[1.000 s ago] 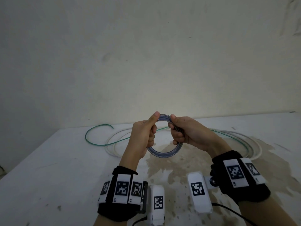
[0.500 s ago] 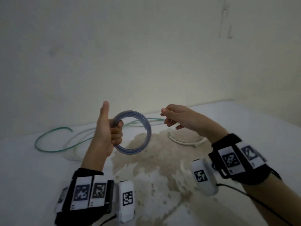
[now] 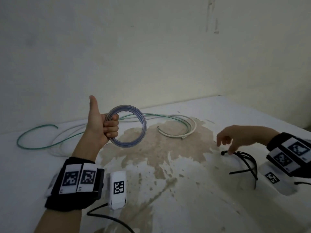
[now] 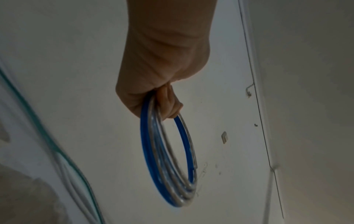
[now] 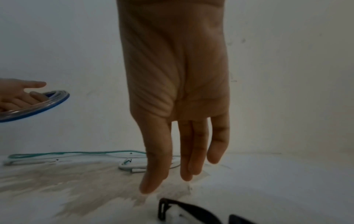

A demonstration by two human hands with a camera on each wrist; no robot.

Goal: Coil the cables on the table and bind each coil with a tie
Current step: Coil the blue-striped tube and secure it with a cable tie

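**Coil held clear while the free hand goes for a tie**

Left hand: fingers curled round one side of the blue-and-clear coil, thumb sticking straight up and off the cable. The coil hangs in the air, left of centre in the head view, well above the surface. Judged reason: a fist round the stacked turns keeps them from springing apart until something binds them. The left wrist view shows several turns lying side by side, a blue one outermost.

Right hand: empty, fingers nearly straight and pointing down, at the right of the head view. Fingertips hang just over the black ties, a small loose heap at lower right. Whether one fingertip already touches a tie I cannot tell. Judged step: picking up one tie for the held coil.

Uncoiled stock: green cable and white cables lie loose across the back of the surface, centre and left, well apart from the ties. They are presumably left there as later coils.

Risk, as judgement: the ties overlap, so a pinch may lift more than one.
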